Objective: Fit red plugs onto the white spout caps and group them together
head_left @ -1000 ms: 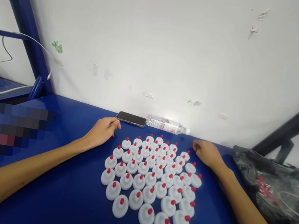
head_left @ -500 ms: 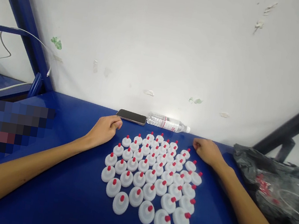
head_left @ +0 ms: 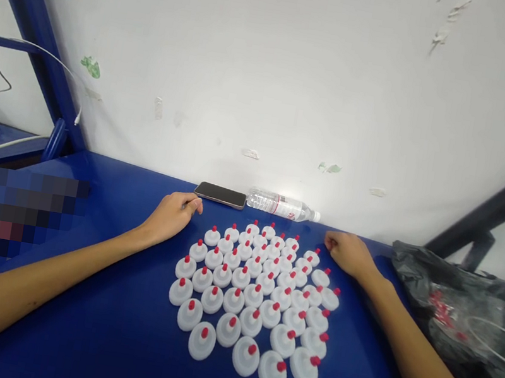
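Observation:
Many white plastic caps point(head_left: 234, 299) with red tips stand in a loose cluster on the blue table, their red ends pointing up. My left hand point(head_left: 174, 215) rests curled on the table at the upper left of the cluster, just in front of a phone, and nothing shows in its fingers. On the other side, my right hand point(head_left: 346, 253) lies closed on the table, beyond the upper right caps. No object shows in it, and neither hand touches a cap.
Against the wall lie a dark-screened phone point(head_left: 221, 195) and a clear plastic bottle point(head_left: 281, 206) on its side. At the right is a black plastic bag point(head_left: 416, 272), with small red pieces point(head_left: 442, 308) in clear plastic on it. A white cable point(head_left: 68, 65) hangs at the left frame.
The view has shifted slightly. My left fingers have loosened a little, while my right hand and the caps stay in place.

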A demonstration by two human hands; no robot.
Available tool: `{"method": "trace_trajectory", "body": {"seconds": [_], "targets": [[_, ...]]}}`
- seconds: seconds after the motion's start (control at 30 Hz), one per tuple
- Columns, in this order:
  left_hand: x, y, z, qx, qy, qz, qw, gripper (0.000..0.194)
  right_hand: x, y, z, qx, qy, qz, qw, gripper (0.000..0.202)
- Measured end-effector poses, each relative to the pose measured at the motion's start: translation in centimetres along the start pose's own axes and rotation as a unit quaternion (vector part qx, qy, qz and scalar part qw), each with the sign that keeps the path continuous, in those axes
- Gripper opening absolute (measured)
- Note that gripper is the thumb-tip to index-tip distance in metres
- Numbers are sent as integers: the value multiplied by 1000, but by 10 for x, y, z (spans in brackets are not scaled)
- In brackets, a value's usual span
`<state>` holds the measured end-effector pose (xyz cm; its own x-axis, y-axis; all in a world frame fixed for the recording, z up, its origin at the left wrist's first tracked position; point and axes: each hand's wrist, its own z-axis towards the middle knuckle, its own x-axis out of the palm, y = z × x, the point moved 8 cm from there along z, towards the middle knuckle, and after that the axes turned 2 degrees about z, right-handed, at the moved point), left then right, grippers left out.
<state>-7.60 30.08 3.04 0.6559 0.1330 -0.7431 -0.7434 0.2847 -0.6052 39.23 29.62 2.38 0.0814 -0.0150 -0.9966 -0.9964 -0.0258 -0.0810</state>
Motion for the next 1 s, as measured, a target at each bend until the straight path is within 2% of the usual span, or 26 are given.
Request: {"method": "trace_trajectory", "body": {"seconds": [0.3,0.6,0.8,1.0], "targets": [[0,-6,-5,-21,7,-56,998,38,-1,1,-1,-1,5,-9,1000,36],[0,1,-7,-55,14,-99,993,39,0,-5,-1,-3,1,-1,1000,35],[3,0,-8,-42,16,-108,993,39,2,-13,0,5,-7,19,1000,32],[4,-13,-11,-7,30,-119,992,44,2,-16,0,11,-23,40,999,30]]}}
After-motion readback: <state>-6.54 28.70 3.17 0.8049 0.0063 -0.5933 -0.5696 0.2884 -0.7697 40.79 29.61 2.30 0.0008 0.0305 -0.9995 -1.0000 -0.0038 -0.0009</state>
